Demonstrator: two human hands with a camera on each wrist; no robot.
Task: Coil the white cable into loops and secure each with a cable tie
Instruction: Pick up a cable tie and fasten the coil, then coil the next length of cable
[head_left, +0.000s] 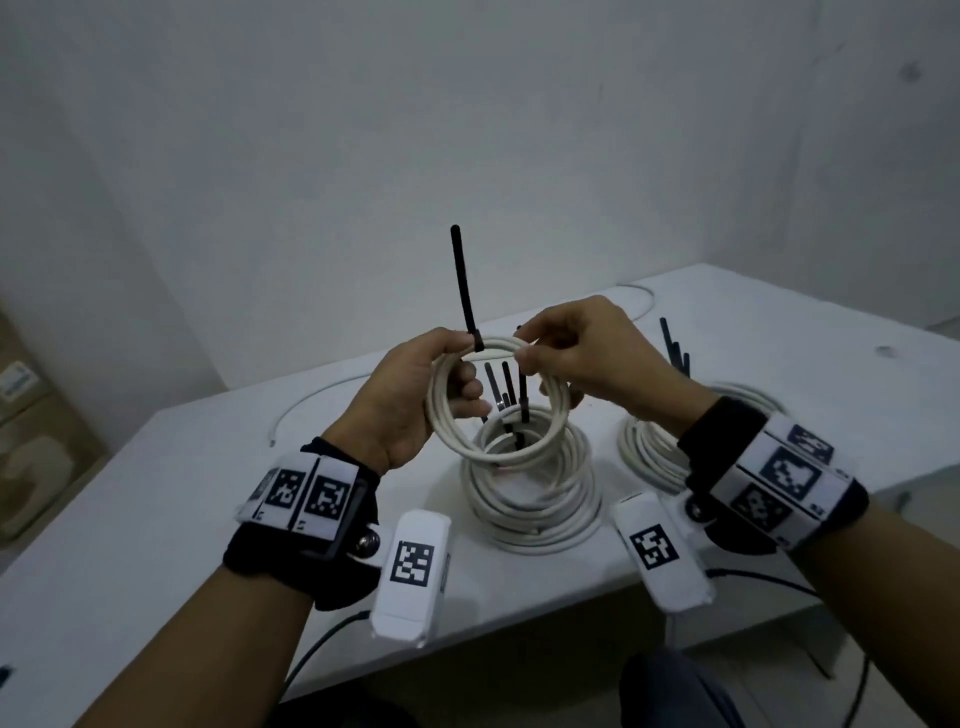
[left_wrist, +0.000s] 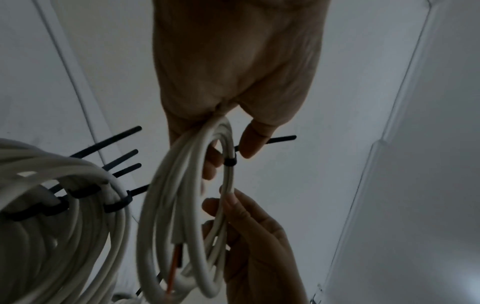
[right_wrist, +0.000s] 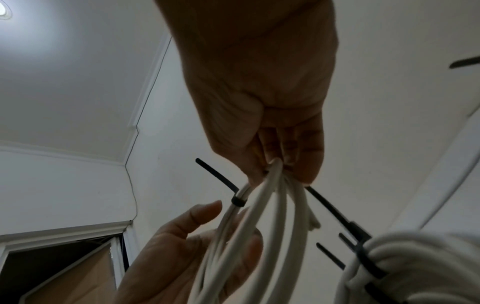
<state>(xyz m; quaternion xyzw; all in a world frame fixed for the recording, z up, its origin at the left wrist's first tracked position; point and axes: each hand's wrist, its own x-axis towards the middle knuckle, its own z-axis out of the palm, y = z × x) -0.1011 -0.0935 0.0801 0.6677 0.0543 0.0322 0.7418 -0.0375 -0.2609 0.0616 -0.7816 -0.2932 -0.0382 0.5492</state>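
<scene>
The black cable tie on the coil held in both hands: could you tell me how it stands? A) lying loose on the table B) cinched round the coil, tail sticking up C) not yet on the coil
B: the black cable tie wraps the held coil, tail pointing up beside the left hand.

- The tabletop (head_left: 156, 519) left of the stack of coils (head_left: 530, 499) lies bare, save a thin loose cable (head_left: 311, 402) arcing across its far part.
- The stack's upright ties (head_left: 506, 384) poke up just under the held coil (head_left: 493, 405), crowding the way straight down.
- A second pile (head_left: 654, 447) lies under the right wrist.
- More ties (head_left: 675, 348) rise behind the right hand (head_left: 587, 358).
</scene>
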